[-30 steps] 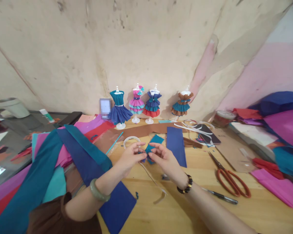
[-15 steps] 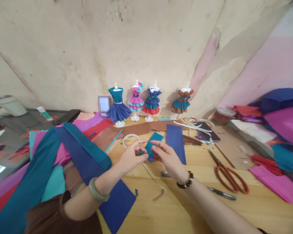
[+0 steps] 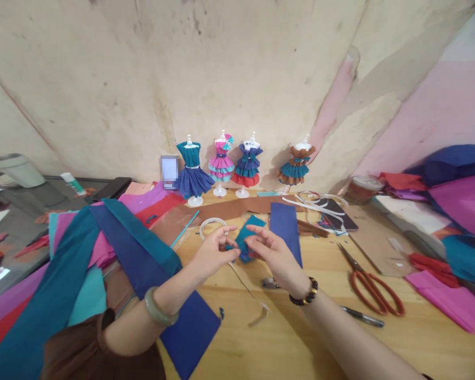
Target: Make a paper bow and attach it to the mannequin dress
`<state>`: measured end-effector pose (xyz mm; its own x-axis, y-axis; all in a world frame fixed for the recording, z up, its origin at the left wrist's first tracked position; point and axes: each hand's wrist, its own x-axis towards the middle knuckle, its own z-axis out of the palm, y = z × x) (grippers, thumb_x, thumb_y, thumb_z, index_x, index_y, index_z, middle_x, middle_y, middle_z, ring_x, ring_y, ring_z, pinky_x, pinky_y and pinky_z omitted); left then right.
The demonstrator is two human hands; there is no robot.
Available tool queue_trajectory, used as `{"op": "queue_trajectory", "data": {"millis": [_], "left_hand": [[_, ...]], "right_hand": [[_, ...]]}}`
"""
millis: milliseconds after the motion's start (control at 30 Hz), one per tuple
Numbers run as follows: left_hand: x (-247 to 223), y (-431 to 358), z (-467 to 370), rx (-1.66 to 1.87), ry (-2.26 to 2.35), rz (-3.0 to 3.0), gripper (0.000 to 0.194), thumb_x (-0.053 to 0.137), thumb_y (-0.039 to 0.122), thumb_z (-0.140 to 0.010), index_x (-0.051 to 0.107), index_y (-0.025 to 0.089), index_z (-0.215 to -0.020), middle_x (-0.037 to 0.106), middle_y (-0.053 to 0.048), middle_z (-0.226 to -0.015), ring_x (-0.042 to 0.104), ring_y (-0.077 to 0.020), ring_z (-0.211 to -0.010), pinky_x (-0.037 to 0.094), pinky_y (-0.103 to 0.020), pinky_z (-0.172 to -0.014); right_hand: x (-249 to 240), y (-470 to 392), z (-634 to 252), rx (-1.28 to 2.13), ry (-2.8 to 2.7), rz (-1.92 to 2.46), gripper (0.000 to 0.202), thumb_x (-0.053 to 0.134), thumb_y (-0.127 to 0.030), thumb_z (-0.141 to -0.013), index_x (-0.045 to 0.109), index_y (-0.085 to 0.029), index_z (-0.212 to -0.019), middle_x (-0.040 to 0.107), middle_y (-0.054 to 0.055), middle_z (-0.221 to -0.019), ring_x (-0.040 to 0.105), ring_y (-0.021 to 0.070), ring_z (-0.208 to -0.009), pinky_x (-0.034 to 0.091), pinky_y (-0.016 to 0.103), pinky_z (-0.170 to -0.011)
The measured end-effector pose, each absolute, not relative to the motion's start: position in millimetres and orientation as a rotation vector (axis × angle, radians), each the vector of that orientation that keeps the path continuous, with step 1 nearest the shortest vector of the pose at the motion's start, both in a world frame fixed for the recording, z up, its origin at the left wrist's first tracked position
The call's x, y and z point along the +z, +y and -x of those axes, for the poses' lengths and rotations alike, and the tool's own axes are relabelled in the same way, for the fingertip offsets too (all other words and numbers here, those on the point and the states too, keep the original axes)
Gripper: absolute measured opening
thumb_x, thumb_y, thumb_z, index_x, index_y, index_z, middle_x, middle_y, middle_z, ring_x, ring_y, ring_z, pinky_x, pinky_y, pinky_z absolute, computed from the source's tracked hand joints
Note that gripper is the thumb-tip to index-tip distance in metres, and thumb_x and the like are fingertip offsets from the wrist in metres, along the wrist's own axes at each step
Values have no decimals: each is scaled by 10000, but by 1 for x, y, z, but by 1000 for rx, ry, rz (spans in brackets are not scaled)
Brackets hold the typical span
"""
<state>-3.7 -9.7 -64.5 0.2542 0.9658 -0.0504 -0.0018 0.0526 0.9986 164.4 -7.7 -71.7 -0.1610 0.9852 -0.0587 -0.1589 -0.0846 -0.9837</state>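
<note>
Near the middle of the table my left hand (image 3: pixel 219 247) is closed, thumb and fingertips pinched on a small piece of blue-teal crepe paper (image 3: pixel 230 247). Facing it, a little apart, is my right hand (image 3: pixel 271 252), its thumb and fingers also drawn together in a pinch. What it grips is hidden behind the fingers. Just beyond the hands lies a teal piece of paper (image 3: pixel 253 227), partly covered by the right fingers. To the right of that rests a folded dark blue paper strip (image 3: pixel 284 227). Small pliers (image 3: pixel 269 283) lie under my right wrist, partly hidden.
Small dress forms in paper dresses (image 3: pixel 195 177) stand along the wall. Orange-handled scissors (image 3: pixel 376 290) and a pen (image 3: pixel 362 316) lie at right. Long coloured paper strips (image 3: pixel 132 253) pile up at left. A brown cardboard sheet (image 3: pixel 380 243) lies right of centre.
My right hand has shifted slightly right, opening a little more space between the hands. My left hand stays almost in place, still pinched.
</note>
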Motion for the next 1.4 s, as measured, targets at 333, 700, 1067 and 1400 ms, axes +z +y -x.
{"op": "queue_trajectory", "data": {"millis": [333, 700, 1067, 1400], "left_hand": [[-68, -10, 3, 876, 945, -1305, 735, 735, 204, -596, 445, 149, -1269, 595, 51, -661, 561, -104, -566, 408, -258, -586], [-69, -6, 9, 900, 1007, -1333, 795, 731, 195, -601, 412, 141, -1328, 609, 31, -698, 558, -108, -569, 399, -248, -561], [-75, -9, 3, 882, 962, -1317, 864, 705, 176, -607, 331, 148, -1385, 562, 69, -649, 527, -85, -531, 365, -233, -543], [-71, -7, 4, 1094, 1042, -1296, 811, 704, 153, -625, 382, 158, -1369, 588, 47, -705, 550, -100, -627, 374, -225, -584]], "right_hand": [[-71, -8, -164, 1429, -1368, 1013, 497, 734, -295, -677, 546, -184, -1122, 626, -39, -671, 576, 135, -624, 435, 293, -648], [-67, -5, -172, 1518, -1360, 1062, 574, 758, -348, -680, 528, -162, -1171, 662, -17, -718, 618, 145, -675, 437, 295, -677], [-71, -8, -165, 1499, -1291, 1024, 595, 753, -362, -670, 506, -178, -1179, 630, -45, -680, 575, 119, -605, 425, 269, -611], [-74, -7, -166, 1511, -1291, 1015, 625, 779, -324, -646, 505, -167, -1185, 621, -53, -666, 574, 111, -616, 419, 260, -632]]}}
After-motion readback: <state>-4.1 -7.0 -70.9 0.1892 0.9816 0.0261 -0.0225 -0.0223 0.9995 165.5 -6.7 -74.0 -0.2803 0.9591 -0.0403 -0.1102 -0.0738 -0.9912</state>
